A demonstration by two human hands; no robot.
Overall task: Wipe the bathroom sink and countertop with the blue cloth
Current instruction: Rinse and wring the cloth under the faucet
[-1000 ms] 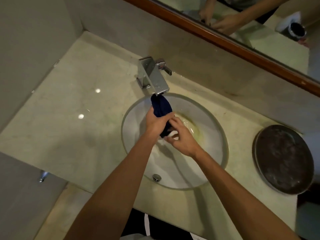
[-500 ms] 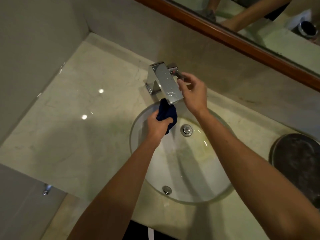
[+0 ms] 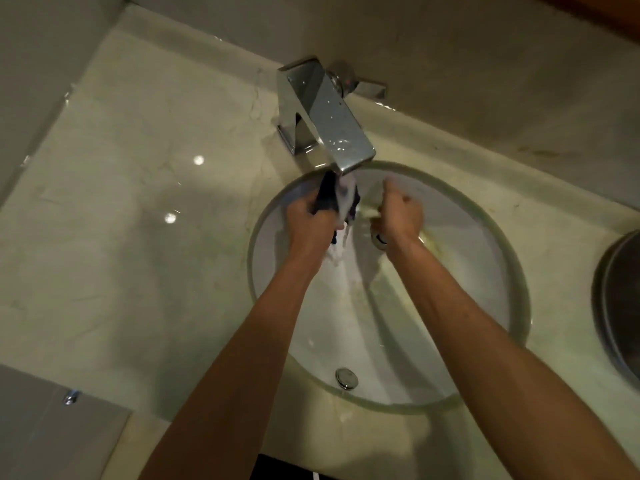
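A round white sink (image 3: pixel 491 341) is set into the pale marble countertop (image 3: pixel 138 237). Water runs from the chrome faucet (image 3: pixel 325 119) onto the dark blue cloth (image 3: pixel 329 195). My left hand (image 3: pixel 310 220) grips the bunched cloth just under the spout, over the back of the basin. My right hand (image 3: pixel 400 211) hovers beside it to the right, fingers curled, holding nothing, a small gap from the cloth. The drain plug (image 3: pixel 379 237) shows partly below my right hand.
The faucet's lever handle (image 3: pixel 363 86) sticks out to the right at the wall. A dark round tray (image 3: pixel 620 299) lies on the counter at the right edge. An overflow fitting (image 3: pixel 346 377) sits at the basin's near side. Walls close in on the left and back.
My right hand left the faucet handle and came down into the basin beside the cloth. Water now flows from the spout over the cloth. The view has moved closer.
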